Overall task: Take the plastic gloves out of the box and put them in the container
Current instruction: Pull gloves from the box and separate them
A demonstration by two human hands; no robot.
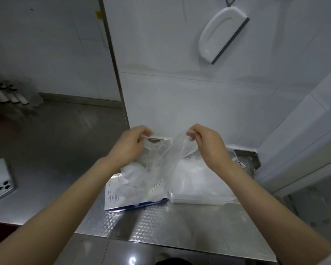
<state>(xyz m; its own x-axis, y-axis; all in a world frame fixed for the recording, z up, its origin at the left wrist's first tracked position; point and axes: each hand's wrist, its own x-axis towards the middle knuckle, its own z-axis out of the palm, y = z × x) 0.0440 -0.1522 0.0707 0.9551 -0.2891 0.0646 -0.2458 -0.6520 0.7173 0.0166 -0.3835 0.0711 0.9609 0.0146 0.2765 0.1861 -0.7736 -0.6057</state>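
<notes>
A white glove box [122, 199] with blue trim and hand drawings lies on the steel counter, a bunch of clear plastic gloves [136, 178] spilling from its top. To its right sits a clear container [197, 197] filled with more crumpled gloves. My left hand [129, 145] and my right hand [204, 142] are raised above both. Each pinches an edge of one thin clear glove [172, 153] stretched between them, and the glove hangs down over the gap between box and container.
The steel counter [180, 222] ends at a front edge near me, with dark floor below. A phone [0, 182] lies on the surface at the left. A white squeegee [222, 34] hangs on the tiled wall. Blurred white tubes [10, 94] stand at far left.
</notes>
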